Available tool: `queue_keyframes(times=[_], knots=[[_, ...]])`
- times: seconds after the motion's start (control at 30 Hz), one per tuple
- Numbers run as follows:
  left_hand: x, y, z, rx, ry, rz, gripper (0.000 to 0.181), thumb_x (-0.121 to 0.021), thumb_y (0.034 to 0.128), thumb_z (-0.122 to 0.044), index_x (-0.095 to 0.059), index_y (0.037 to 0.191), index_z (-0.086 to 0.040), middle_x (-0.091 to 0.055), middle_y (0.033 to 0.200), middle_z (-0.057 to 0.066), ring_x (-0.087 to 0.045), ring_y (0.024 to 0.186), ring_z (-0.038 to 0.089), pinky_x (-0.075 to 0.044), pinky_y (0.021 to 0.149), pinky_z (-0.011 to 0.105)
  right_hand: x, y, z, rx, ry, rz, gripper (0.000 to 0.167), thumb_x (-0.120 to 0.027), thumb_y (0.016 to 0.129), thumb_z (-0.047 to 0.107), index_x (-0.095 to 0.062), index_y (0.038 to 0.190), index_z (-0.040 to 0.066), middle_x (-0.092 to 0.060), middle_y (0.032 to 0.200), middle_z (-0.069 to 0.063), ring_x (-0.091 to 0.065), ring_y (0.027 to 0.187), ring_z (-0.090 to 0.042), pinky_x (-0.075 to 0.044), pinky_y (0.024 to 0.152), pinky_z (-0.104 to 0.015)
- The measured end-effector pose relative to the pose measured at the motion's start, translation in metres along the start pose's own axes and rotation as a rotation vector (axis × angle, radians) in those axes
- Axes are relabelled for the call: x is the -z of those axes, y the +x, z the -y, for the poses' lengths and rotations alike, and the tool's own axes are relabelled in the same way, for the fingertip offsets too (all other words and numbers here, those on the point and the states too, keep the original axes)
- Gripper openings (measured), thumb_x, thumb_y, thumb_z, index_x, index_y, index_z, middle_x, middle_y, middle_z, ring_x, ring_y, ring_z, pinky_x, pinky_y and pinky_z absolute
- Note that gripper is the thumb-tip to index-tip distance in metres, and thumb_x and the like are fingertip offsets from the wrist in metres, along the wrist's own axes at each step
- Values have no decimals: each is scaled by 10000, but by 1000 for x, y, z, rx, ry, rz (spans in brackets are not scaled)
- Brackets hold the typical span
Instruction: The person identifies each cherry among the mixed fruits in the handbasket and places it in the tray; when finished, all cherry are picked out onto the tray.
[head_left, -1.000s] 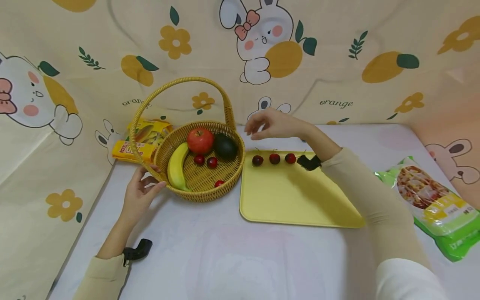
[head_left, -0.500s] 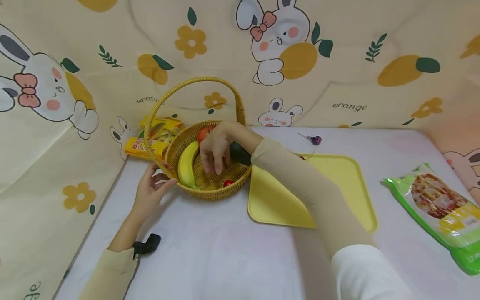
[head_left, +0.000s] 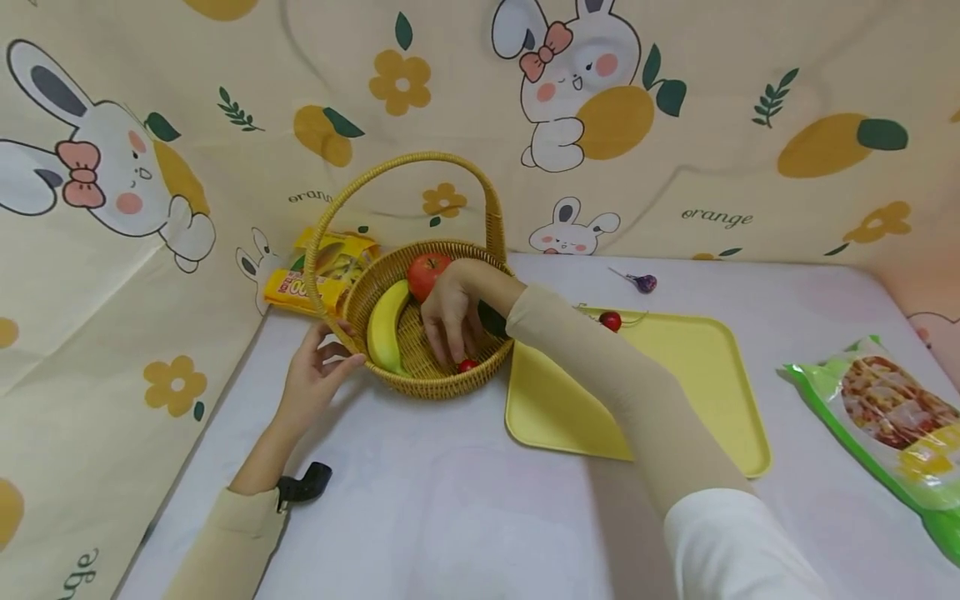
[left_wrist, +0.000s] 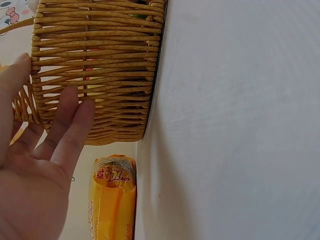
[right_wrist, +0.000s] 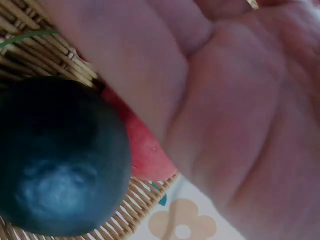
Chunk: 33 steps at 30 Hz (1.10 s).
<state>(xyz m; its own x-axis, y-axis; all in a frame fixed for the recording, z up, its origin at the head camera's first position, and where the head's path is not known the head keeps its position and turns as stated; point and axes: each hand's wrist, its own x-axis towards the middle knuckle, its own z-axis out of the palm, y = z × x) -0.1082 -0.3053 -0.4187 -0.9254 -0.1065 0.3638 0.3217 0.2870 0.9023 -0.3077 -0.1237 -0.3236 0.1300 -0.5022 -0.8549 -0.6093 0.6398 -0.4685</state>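
My left hand [head_left: 313, 379] holds the near left rim of a wicker basket [head_left: 431, 387] by the foot of its tall handle. In the left wrist view its fingers [left_wrist: 75, 122] lie against the woven side. Inside the basket are a banana [head_left: 386, 329], a red apple [head_left: 427, 275] and a dark avocado [head_left: 492, 320], partly covered. My right hand [head_left: 453, 308] reaches down into the basket, fingers bent downward, beside a red cherry [head_left: 467, 365]. What lies under its fingertips is hidden. The right wrist view shows the avocado [right_wrist: 60, 160] close below the palm.
Right of the basket lies a yellow tray [head_left: 697, 392], with a cherry [head_left: 611, 321] at its back edge. Behind the tray is a purple-wrapped lollipop [head_left: 643, 283]. A green food bag [head_left: 892, 417] lies far right; yellow snack packets [head_left: 303, 287] stand behind the basket's left side.
My right hand has swung left from above the tray's back left corner and lowered into the basket. My left hand keeps its place at the rim. The head view has shifted right.
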Motion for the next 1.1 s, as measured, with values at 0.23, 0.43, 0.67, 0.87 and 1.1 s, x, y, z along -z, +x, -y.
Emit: queue_keyframes(times=[0.23,0.43,0.67,0.87,1.1], knots=[[-2,1,-8,5,3,7,485,-611,865,218,-408,1301,158,-461,1234,303,-598,906,89,-556,743,166,-2,9,-5,25,29,33,291,-725,901,28,-725,1190,53,-712,1105,-139,-706,954,-265,-551,935,-424],[-6,0,-27,13,10,15,454,-612,878,198,-398,1279,189,-452,1220,325,-595,906,89,-552,750,159,-3,18,-7,73,15,74,336,-730,883,-6,-715,1210,66,-695,1077,-104,-694,846,-184,-583,856,-342],[-1,0,-10,25,22,8,481,-623,882,181,-412,1313,144,-470,1244,268,-596,922,103,-554,754,162,-5,25,-5,142,2,87,326,-707,880,-58,-694,1195,23,-663,1036,-76,-681,830,-159,-592,773,-282],[0,1,-3,21,24,13,484,-635,901,136,-421,1333,98,-470,1264,227,-597,942,120,-554,765,169,-2,12,-8,396,-25,31,290,-759,852,-14,-712,1136,16,-650,987,-50,-623,816,-120,-559,732,-235],[1,0,-1,-2,25,3,514,-638,879,169,-422,1341,107,-468,1260,240,-598,933,108,-551,759,160,-17,-55,-26,726,57,-274,320,-771,850,9,-670,1153,-19,-622,1052,-92,-518,780,-175,-486,716,-255]])
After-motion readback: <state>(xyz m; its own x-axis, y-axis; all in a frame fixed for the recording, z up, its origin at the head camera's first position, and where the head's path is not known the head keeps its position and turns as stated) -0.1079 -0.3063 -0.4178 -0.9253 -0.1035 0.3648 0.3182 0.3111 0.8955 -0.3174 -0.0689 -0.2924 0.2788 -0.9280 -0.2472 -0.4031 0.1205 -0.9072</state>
